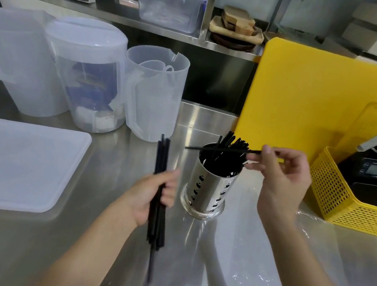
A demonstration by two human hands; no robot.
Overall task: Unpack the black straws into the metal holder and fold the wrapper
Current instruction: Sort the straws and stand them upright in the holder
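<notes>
Grip, right hand (282, 177): pinching single straw (221, 149) level over metal holder (208, 184) at centre frame, for dropping in; left hand (158, 193) clenched round upright reserve bundle (160, 188); clear wrapper (246, 279) spread on tabletop (87, 251), lower right, unfolded

Bare bench (93, 247) lies open in the lower centre of the frame, between the flat plastic lid (10, 162) at left and the crumpled clear wrapper (258, 281) at lower right. The metal holder (207, 189) stands mid-frame, its mouth crowded with black straws (229, 147). Three translucent jugs (79, 73) block the upper left; the yellow board (316, 97) and yellow basket (353, 199) wall off the right.
</notes>
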